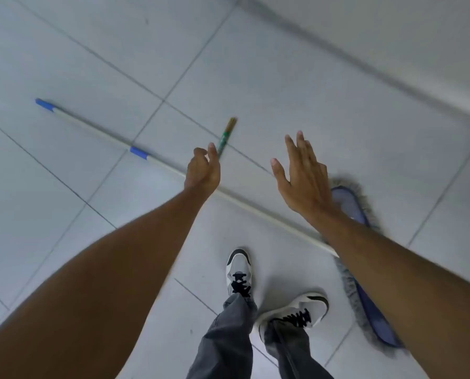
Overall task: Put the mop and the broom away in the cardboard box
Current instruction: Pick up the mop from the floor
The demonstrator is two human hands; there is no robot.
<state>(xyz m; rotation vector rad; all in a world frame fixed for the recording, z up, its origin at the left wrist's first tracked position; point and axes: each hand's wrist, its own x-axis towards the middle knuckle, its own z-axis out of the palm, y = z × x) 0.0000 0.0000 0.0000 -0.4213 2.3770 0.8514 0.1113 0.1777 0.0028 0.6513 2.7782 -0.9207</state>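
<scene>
A floor (296, 86) of pale grey square tiles with thin dark grout lines fills nearly the whole view. A white wall (419, 36) meets the floor along its upper right edge, running diagonally. On the floor, toward its lower middle, stand two white and grey sneakers with black laces: the left shoe (239, 269) sits further forward, the right shoe (296, 310) angled outward just beside it. Grey trousers (228, 337) fall over both shoes, covering their heels.
</scene>
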